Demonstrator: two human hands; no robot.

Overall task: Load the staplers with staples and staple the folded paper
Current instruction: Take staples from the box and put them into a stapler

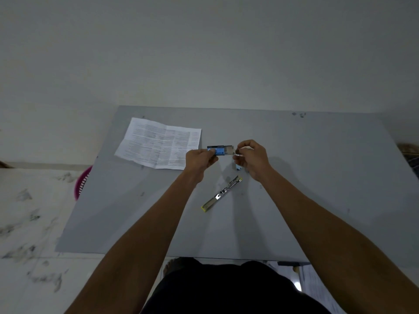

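Observation:
My left hand grips a small blue box of staples above the grey table. The box's inner tray sticks out to the right. My right hand pinches something small at the tray's open end; I cannot make out whether it is a strip of staples. A yellow stapler lies opened out flat on the table below my hands. A small blue object sits partly hidden under my right hand. The printed paper lies unfolded and creased at the back left.
A pink basket stands on the floor by the table's left edge. More printed sheets lie low at the right, below the table's front edge. A wall rises right behind the table.

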